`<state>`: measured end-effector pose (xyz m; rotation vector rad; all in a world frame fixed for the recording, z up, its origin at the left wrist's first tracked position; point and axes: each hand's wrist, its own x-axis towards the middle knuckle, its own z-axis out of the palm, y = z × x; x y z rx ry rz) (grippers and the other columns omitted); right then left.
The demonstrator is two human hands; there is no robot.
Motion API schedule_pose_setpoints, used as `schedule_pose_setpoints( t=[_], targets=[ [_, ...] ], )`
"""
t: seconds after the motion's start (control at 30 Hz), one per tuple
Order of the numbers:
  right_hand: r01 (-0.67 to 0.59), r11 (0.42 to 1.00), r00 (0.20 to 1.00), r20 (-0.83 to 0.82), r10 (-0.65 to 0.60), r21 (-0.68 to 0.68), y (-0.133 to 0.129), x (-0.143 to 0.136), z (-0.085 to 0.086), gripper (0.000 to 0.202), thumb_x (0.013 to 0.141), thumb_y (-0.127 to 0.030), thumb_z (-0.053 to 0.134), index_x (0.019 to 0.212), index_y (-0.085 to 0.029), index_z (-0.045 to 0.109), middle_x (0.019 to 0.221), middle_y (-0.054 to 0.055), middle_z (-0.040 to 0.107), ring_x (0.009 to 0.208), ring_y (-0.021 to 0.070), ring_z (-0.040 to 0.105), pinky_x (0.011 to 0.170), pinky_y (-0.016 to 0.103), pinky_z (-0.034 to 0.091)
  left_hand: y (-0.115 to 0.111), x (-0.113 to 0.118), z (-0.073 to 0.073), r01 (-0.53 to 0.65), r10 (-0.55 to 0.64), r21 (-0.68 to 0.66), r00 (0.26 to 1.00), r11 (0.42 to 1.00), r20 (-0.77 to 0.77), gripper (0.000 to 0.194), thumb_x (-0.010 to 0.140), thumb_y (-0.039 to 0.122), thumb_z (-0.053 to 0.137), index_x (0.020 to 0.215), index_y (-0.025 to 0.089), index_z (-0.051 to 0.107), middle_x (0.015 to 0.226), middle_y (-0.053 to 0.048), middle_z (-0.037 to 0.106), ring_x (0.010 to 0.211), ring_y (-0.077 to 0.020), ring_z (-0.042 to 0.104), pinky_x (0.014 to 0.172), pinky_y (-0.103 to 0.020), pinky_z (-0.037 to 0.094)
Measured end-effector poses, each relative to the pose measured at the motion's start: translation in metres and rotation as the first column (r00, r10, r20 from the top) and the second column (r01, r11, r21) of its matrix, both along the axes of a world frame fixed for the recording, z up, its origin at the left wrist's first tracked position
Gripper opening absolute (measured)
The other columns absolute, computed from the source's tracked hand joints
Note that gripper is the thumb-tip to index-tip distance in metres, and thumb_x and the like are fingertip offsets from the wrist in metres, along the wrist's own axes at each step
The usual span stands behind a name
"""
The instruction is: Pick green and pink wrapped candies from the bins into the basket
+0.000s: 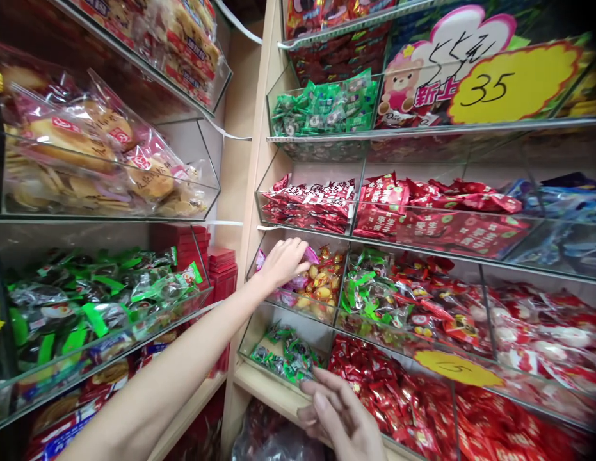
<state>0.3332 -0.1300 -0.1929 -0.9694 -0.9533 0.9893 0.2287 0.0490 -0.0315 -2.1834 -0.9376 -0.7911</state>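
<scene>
My left hand [284, 261] reaches over the front edge of a clear bin holding purple-wrapped pieces and yellow-gold candies [321, 282]. Its fingers are curled around a purple wrapper [310, 256], part of which sticks out beside the fingertips. Lower down, my right hand [343, 413] is raised in front of the bottom shelf with its fingers apart and nothing in them. It is nearest to the bin of green-and-dark wrapped candies [285, 352] and the red-wrapped candies [388, 390].
Glass-fronted shelves [302, 137] rise on the right, with a wooden upright [259, 128] at the corner. Left shelves hold bagged pastries [67, 141] and green packets [100, 294]. Price signs [513, 83] hang at the upper right, and another yellow sign [456, 367] sits lower.
</scene>
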Motion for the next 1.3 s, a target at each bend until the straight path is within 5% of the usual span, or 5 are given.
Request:
schedule_pose_setpoints(
  t=[0.3,0.5,0.73,1.07,1.3],
  targets=[
    [0.066,0.970,0.996,0.036,-0.076,0.232,0.016,0.011,0.031,0.049,0.072,-0.046,0.067,0.115,-0.023,0.055,0.116,0.010,0.062,0.097,0.0210,0.061,0.079,0.032,0.052,-0.110,-0.014,-0.048,0.207,-0.130,-0.532,0.975,0.821,0.178,0.027,0.079,0.043,0.049,0.079,0.019,0.060,0.074,-0.003,0.063,0.065,-0.0176,0.058,0.056,-0.026,0.036],
    [0.004,0.990,0.999,-0.045,0.003,0.137,0.016,0.011,0.020,0.035,0.070,-0.042,0.070,0.097,-0.019,0.067,0.092,0.005,0.069,0.089,0.0196,0.061,0.081,0.030,0.049,-0.134,-0.015,-0.084,0.230,-0.126,-0.685,0.972,0.691,0.199,0.023,0.076,0.042,0.054,0.078,0.019,0.059,0.075,-0.002,0.062,0.068,-0.0173,0.055,0.059,-0.025,0.035],
    [-0.192,0.981,0.925,-0.328,0.193,0.037,0.010,0.010,-0.001,0.027,0.072,-0.041,0.069,0.089,-0.020,0.069,0.068,-0.001,0.065,0.062,0.0118,0.056,0.060,0.022,0.047,-0.142,-0.028,-0.129,0.601,0.021,-0.746,0.775,0.288,0.632,0.029,0.082,0.045,0.051,0.077,0.017,0.059,0.075,0.002,0.059,0.070,-0.0115,0.051,0.062,-0.020,0.038],
    [-0.266,0.964,0.855,-0.463,0.233,-0.004,0.009,0.001,-0.013,0.035,0.070,-0.043,0.070,0.094,-0.017,0.068,0.084,0.004,0.069,0.077,0.0174,0.062,0.068,0.027,0.048,-0.145,-0.025,-0.159,0.779,0.232,-0.609,0.572,0.149,0.787,0.026,0.076,0.041,0.062,0.070,0.016,0.058,0.062,0.002,0.060,0.059,-0.0105,0.053,0.059,-0.022,0.040],
    [-0.246,0.967,0.773,-0.615,0.156,-0.064,0.009,0.005,-0.019,0.035,0.071,-0.043,0.070,0.096,-0.018,0.064,0.088,0.005,0.070,0.079,0.0176,0.064,0.060,0.025,0.050,-0.150,-0.012,-0.170,0.815,0.235,-0.550,0.507,0.180,0.829,0.028,0.074,0.042,0.064,0.064,0.016,0.058,0.058,0.001,0.058,0.055,-0.0101,0.050,0.057,-0.022,0.040]
  ],
)
